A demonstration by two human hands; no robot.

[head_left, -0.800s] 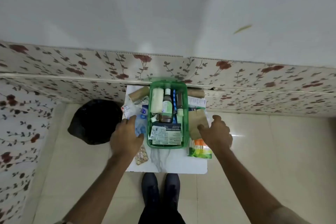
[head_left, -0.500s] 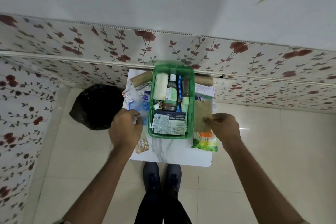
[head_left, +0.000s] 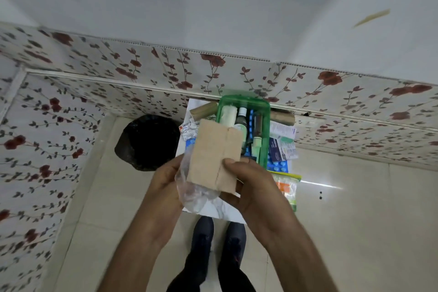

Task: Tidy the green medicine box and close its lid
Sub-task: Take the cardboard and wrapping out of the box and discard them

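Right now, in the head view, both my hands are up in the middle of the frame. My right hand [head_left: 254, 187] pinches the brown paper packet [head_left: 214, 154] at its lower right edge. My left hand [head_left: 166, 185] is closed on a clear plastic bag [head_left: 189, 193] tucked behind the packet. Just above and behind them, the green medicine box [head_left: 264, 147] sits open on the little white table [head_left: 225, 212], full of bottles. A black bag [head_left: 148, 142] lies on the floor to the left.
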